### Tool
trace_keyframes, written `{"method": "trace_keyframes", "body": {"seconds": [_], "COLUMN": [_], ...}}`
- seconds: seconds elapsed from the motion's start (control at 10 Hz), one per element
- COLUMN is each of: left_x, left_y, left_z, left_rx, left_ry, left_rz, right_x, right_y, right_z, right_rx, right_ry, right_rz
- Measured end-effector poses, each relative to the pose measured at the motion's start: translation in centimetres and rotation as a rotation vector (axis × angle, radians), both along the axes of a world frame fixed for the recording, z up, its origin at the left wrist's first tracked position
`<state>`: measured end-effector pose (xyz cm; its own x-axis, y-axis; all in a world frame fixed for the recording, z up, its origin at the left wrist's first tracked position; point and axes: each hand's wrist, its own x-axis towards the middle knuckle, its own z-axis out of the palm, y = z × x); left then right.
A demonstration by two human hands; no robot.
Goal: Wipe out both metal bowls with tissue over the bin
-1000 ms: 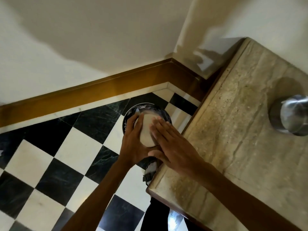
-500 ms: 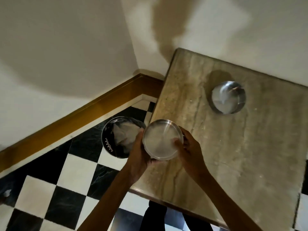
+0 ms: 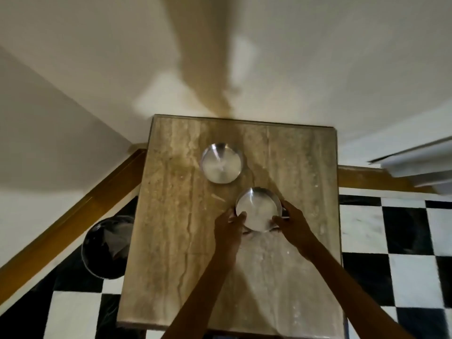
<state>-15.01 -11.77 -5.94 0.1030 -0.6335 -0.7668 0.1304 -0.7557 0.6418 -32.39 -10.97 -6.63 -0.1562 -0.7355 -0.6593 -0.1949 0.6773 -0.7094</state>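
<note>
Right now a round, shallow, shiny steel bowl [image 3: 258, 209] sits low over the middle of the veined beige stone table [image 3: 176, 241], gripped at its rim from both sides. The left hand [image 3: 228, 231] clasps its near-left edge with the thumb hooked over the lip; the right hand [image 3: 292, 223] pinches its near-right edge. Whether the base already touches the stone, I cannot tell.

Just beyond it, farther and slightly left, a second round steel bowl [image 3: 221, 162] stands alone on the table, close to the held bowl but apart from it, with a pale dusty film inside. From the hands it lies straight ahead and a little left, so the left hand looks marginally nearer. Being round, it offers no preferred axis for a grasp.

Well off to the left, down on the black-and-white chequered floor [image 3: 403, 231], a round black-lined bin [image 3: 97, 260] with crumpled white tissue [image 3: 115, 241] inside is tucked beside the table's left edge. I judge the far bowl must travel left over that bin, and fresh tissue is not visible anywhere.
</note>
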Motion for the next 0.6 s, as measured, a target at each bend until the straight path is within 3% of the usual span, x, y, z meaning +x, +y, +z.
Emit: {"method": "trace_keyframes", "body": {"seconds": [0.3,0.6], "left_x": [-5.6,-3.7], "left_y": [-6.2,-5.7], "left_z": [-0.5,1.6], "left_rx": [-0.007,-0.030], "left_ry": [-0.010,-0.032], "left_rz": [0.115,-0.010], "right_x": [-3.3,-2.3], "right_y": [-5.3,-4.0], "right_z": [-0.4,1.5], "right_rx": [-0.112,-0.091], "right_ry": [0.088,0.138], "right_rz": [-0.152,-0.378]}}
